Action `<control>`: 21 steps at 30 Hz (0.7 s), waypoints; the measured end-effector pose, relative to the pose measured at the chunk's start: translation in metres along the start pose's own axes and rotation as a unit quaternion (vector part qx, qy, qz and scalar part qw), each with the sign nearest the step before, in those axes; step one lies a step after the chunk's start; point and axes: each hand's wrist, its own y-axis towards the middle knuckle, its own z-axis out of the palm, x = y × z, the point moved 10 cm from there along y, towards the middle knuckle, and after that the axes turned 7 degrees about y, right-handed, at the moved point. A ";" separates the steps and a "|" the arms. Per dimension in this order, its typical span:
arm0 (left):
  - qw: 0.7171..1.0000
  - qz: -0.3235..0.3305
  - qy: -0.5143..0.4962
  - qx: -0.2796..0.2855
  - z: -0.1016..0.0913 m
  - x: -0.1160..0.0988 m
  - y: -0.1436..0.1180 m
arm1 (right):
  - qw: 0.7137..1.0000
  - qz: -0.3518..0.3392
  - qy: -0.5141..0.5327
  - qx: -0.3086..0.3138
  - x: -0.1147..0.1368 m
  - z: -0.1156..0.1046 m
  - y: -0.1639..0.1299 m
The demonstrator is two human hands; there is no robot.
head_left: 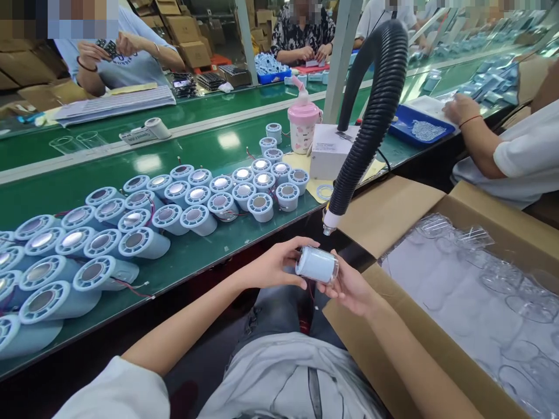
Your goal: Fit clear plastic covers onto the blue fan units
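A light blue cylinder in a clear plastic sleeve point(318, 265) lies sideways between my hands, above my lap. My left hand point(283, 263) curves around its left end, thumb below and fingers on top. My right hand point(349, 285) grips its right end from below. Just above hangs the nozzle point(329, 224) of a black corrugated hose point(371, 116), apart from the cylinder. To the left, many similar blue cylinders point(144, 241) with round metallic discs on top stand on the green bench point(209, 253), some with thin red wires.
On my right stands an open cardboard box point(371, 314) with clear plastic cylinders point(524, 291) inside. A pink cup point(303, 125) and white box point(327, 151) stand by the hose. Co-workers sit across the bench and at right, one hand point(463, 109) near a blue tray point(421, 125).
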 end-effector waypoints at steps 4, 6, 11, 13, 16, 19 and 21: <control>0.999 -0.037 0.012 -0.016 0.011 -0.011 -0.021 | 0.996 -0.022 -0.088 -0.021 0.000 -0.005 -0.029; 0.997 -0.070 -0.033 -0.018 0.017 -0.010 -0.030 | 0.980 -0.118 -0.149 -0.057 0.016 -0.011 -0.045; 0.981 -0.117 -0.151 -0.022 0.031 -0.003 -0.047 | 0.787 -0.455 -0.416 0.010 0.052 0.032 -0.102; 0.981 -0.115 -0.152 -0.016 0.034 -0.003 -0.050 | 0.790 -0.439 -0.424 0.052 0.043 0.039 -0.104; 0.992 -0.059 -0.111 -0.008 0.033 -0.016 -0.051 | 0.905 -0.311 -0.285 0.051 0.031 0.027 -0.089; 0.994 -0.011 -0.109 0.003 0.031 -0.028 -0.052 | 0.963 -0.216 -0.157 0.035 0.021 0.020 -0.084; 0.991 -0.025 -0.128 0.016 0.033 -0.024 -0.054 | 0.969 -0.193 -0.150 0.019 0.020 0.018 -0.083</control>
